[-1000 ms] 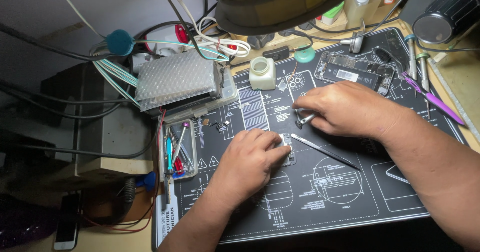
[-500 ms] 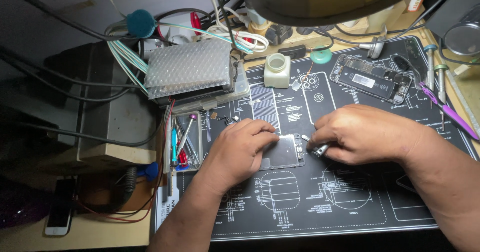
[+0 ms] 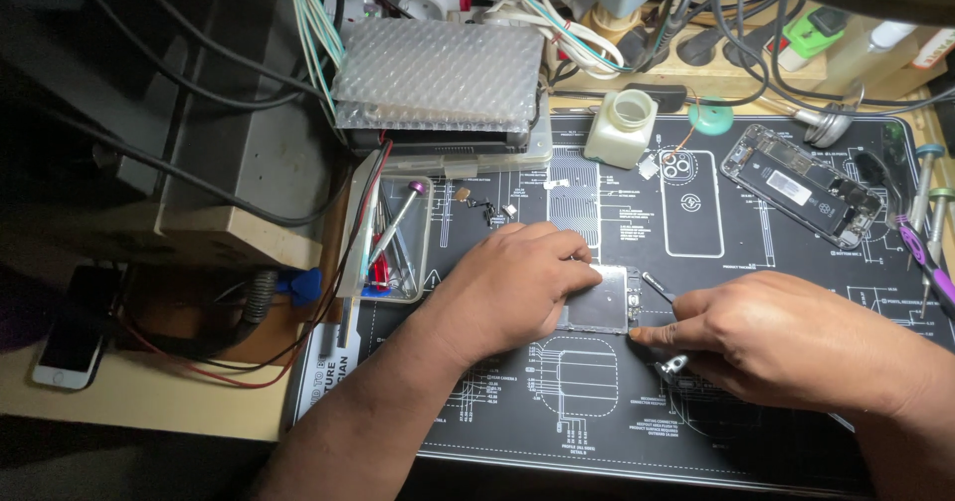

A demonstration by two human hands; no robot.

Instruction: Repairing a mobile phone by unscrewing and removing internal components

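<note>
Both hands meet at a small metal plate (image 3: 600, 302): the left hand (image 3: 512, 282) presses flat, hiding its left edge. The right hand (image 3: 786, 337) pinches a thin tool (image 3: 659, 285), mostly hidden by fingers.

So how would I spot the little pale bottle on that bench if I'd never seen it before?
Start at the black repair mat printed with white outlines, and go to its far edge. There, just right of the clear box topped with bubble wrap, stands the small bottle. It is the only cream-coloured, squarish pot with an open round mouth; the teal disc beside it lies flat.
</note>
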